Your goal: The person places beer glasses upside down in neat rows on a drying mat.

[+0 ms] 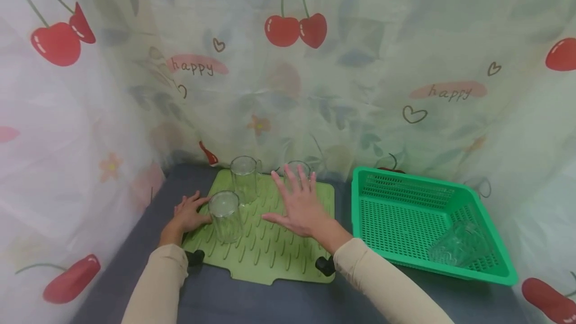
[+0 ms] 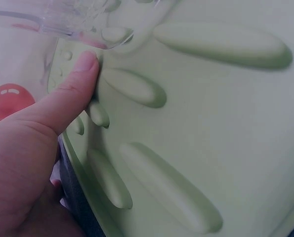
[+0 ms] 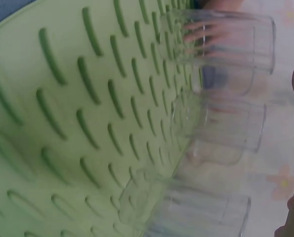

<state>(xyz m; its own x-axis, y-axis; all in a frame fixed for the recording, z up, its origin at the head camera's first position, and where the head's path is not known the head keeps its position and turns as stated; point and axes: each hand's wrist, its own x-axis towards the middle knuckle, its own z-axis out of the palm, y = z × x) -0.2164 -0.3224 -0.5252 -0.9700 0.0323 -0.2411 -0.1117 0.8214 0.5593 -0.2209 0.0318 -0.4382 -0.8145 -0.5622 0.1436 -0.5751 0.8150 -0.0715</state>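
Three clear glass mugs stand on a light green ridged drying mat [image 1: 270,264]. My left hand [image 1: 189,216] is at the mat's left edge beside the near-left mug [image 1: 226,221], fingers extended and not wrapped round it. In the left wrist view its thumb [image 2: 70,96] lies along the mat, tip close to the mug's base. Behind that mug is the back-left mug [image 1: 244,184], its handle to the right. My right hand [image 1: 303,209] is spread wide above the mat, its fingers overlapping the back-right mug [image 3: 201,210] in the head view.
A green perforated plastic basket [image 1: 355,214] sits right of the mat, with a clear glass mug [image 1: 461,244] lying inside. Black pieces [image 1: 325,265] show at the mat's front corners. A printed curtain [image 1: 360,64] hangs behind and beside the dark grey table surface [image 1: 252,304].
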